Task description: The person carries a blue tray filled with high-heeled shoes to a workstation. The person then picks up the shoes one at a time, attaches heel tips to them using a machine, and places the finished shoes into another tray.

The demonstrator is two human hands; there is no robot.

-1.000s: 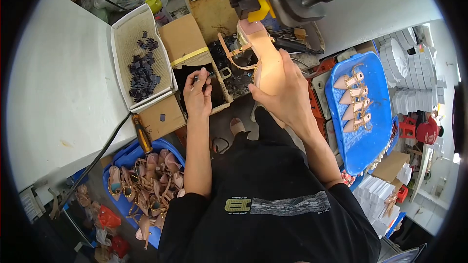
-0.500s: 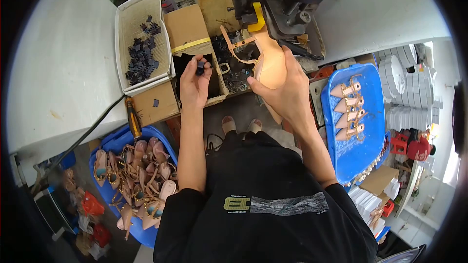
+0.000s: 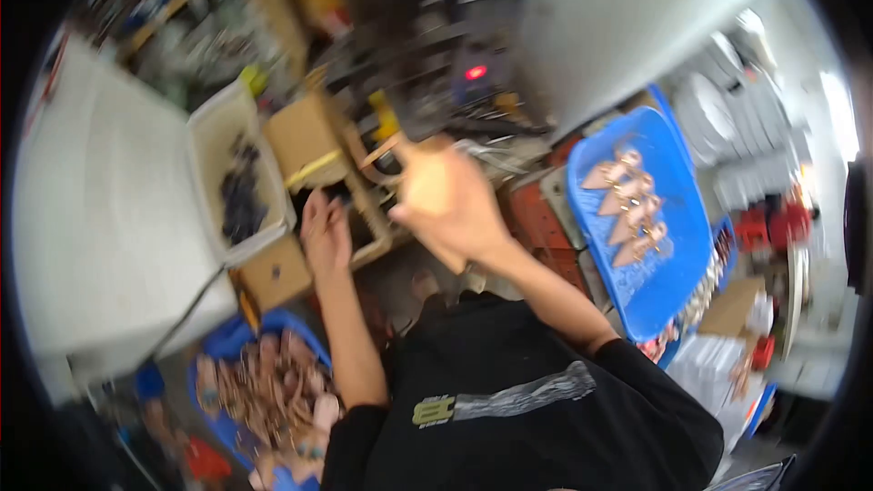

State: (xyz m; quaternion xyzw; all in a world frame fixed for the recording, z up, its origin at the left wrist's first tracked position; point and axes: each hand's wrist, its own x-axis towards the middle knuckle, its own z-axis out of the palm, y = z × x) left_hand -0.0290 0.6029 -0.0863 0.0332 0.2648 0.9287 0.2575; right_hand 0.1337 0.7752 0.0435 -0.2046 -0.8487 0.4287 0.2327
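The shoe (image 3: 429,184) was in the grasp of the right hand (image 3: 470,221), near a blurred yellow part (image 3: 386,115). The left hand (image 3: 326,235) was by the opening of the carton (image 3: 380,242), fingers curled; whether they gripped anything, I could not tell. Black pieces (image 3: 241,193) lay in a white tray (image 3: 202,159).
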